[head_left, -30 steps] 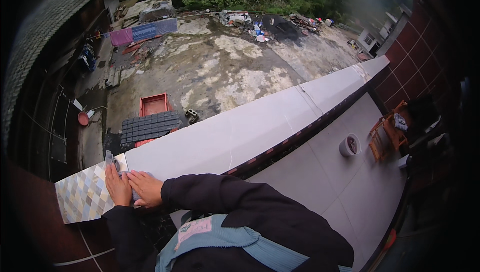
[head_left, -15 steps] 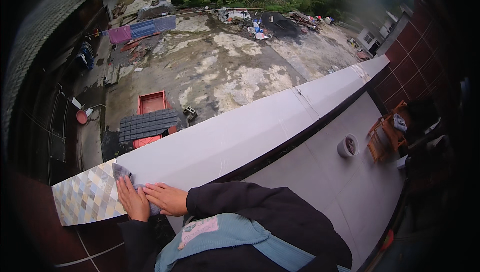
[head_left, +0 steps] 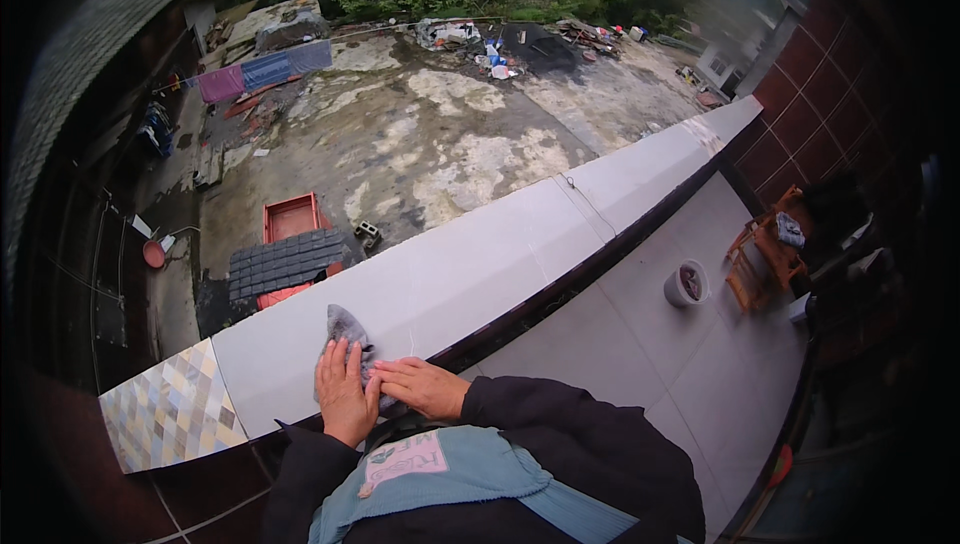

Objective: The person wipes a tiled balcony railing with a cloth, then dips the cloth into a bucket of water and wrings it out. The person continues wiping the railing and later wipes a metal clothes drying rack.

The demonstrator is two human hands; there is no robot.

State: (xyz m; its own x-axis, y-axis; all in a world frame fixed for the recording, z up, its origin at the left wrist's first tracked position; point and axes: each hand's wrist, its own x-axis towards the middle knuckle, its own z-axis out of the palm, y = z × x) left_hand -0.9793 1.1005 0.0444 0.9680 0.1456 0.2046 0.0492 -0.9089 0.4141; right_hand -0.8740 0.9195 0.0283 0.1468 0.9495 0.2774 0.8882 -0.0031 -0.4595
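Seen from above, a person in dark sleeves leans over a wide white ledge that runs along a tiled balcony. The left hand lies flat, fingers spread and stretched forward, pressing down on a grey cloth on the ledge top. The cloth pokes out beyond the fingertips, crumpled. The right hand lies just beside the left, palm down and open, fingers pointing left, its fingertips touching the cloth's near edge. Neither hand grips the cloth; both press on it.

Compared with a second ago, both hands and the cloth have moved rightward along the ledge, away from the patterned tile at its left end, where they were then. They now lie on the plain white part.

On the balcony floor to the right stands a white bucket, with a wooden chair near it. Far below lies a stained concrete yard.
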